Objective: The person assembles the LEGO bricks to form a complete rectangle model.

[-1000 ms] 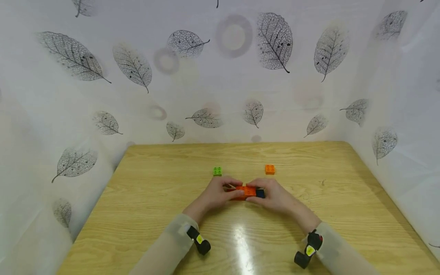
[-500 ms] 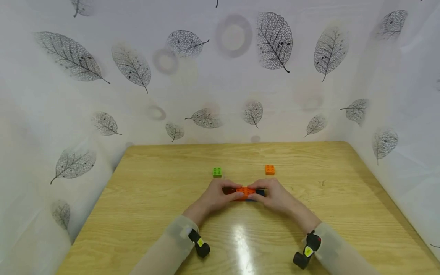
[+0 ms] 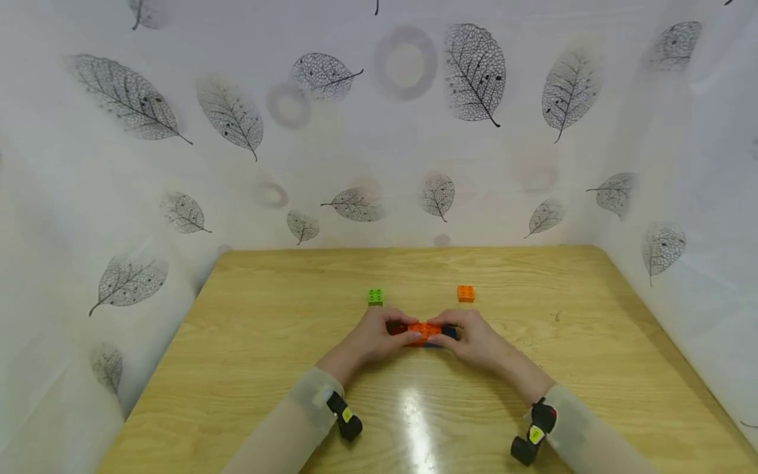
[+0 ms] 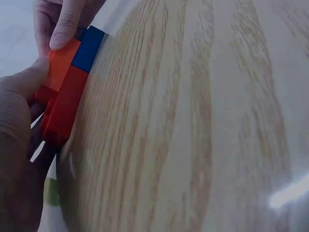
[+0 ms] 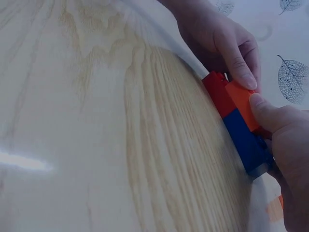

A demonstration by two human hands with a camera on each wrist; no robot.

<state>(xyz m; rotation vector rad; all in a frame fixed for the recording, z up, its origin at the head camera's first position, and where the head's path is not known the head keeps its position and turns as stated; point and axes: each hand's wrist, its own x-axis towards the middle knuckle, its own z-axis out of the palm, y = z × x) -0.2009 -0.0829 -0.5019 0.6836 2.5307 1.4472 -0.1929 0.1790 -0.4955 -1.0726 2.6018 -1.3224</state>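
An orange-red toy building brick point(image 3: 424, 333) lies on top of a red brick point(image 4: 70, 104) and a blue brick point(image 5: 243, 140), bridging the seam where those two meet end to end. The row rests on the table. My left hand point(image 3: 374, 336) pinches the left part of the upper brick, thumb on its near side. My right hand point(image 3: 475, 337) pinches the same brick toward its right end. In both wrist views the two thumbs press close together on its near face. The fingers behind the bricks are partly hidden.
A small green brick point(image 3: 376, 297) sits behind my left hand. An orange brick point(image 3: 466, 293) sits behind my right hand. Both stand on the wooden table point(image 3: 284, 283), which meets a leaf-patterned curtain point(image 3: 367, 145) at the back and sides.
My right thumb has shifted up from the front of the lower bricks onto the upper orange-red brick, leaving the blue brick's front showing. The left hand keeps nearly the same place.
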